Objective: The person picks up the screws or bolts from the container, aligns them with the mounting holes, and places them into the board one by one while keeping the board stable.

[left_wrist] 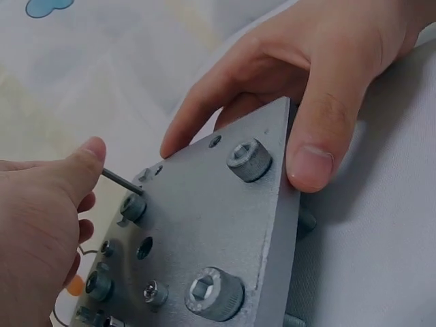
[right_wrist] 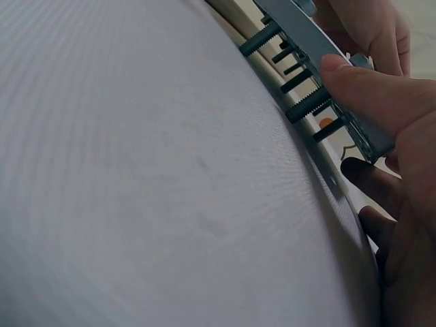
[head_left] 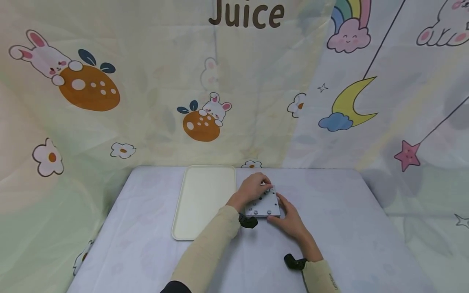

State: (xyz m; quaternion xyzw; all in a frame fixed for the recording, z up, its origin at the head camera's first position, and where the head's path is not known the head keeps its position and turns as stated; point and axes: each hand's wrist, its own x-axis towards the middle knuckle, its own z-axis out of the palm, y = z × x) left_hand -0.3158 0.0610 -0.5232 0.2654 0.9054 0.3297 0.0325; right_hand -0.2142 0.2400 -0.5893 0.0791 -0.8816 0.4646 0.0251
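A square metal plate (head_left: 262, 206) carries several socket-head bolts, among them a large bolt (left_wrist: 215, 294) near its edge. My left hand (head_left: 253, 187) is over the plate's far left part and pinches a thin dark metal rod (left_wrist: 122, 181), which looks like a hex key. The rod's tip meets the head of a smaller bolt (left_wrist: 133, 208); whether it sits in the socket cannot be told. My right hand (head_left: 291, 219) grips the plate from the right, thumb (left_wrist: 313, 160) on the near edge and fingers along another edge. Threaded bolt ends (right_wrist: 310, 103) stick out underneath.
A cream rectangular tray (head_left: 196, 236) lies on the white-covered table (head_left: 329, 228), left of the plate and partly behind my left forearm. A printed cloth backdrop (head_left: 146, 122) hangs along the table's far edge.
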